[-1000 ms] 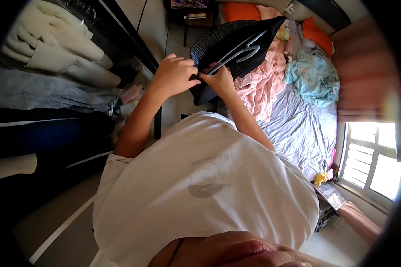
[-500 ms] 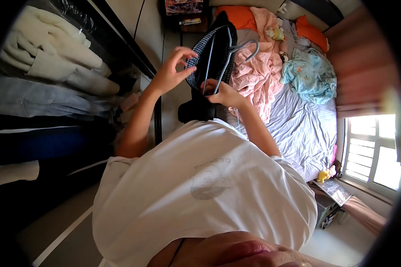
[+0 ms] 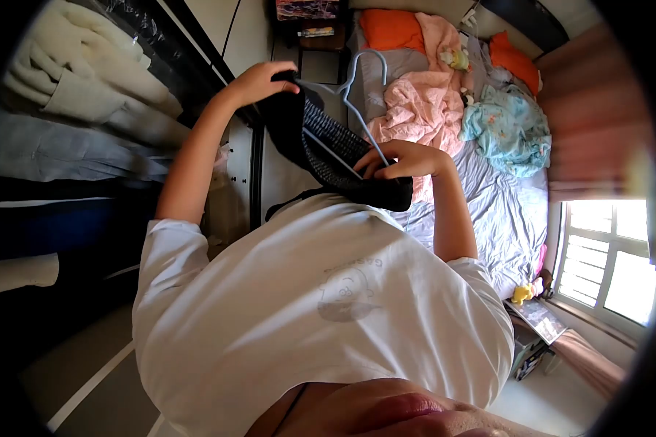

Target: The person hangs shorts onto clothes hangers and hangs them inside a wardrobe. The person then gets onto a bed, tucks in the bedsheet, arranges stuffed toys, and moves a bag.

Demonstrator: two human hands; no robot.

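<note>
Left hand pinches black garment, likely soft, light; right hand grips stiff-looking hanger near end, seemingly surest hold.

Garments lie left; right is the bed (blanket and pillows on it), the window farther right.

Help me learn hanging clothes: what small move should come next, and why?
Probably use the left hand to ease the black garment further over the nearby hanger end. That hand is at the garment's edge, the right hand is by the opposite end, and the hanger's bar still shows in the opening.
</note>
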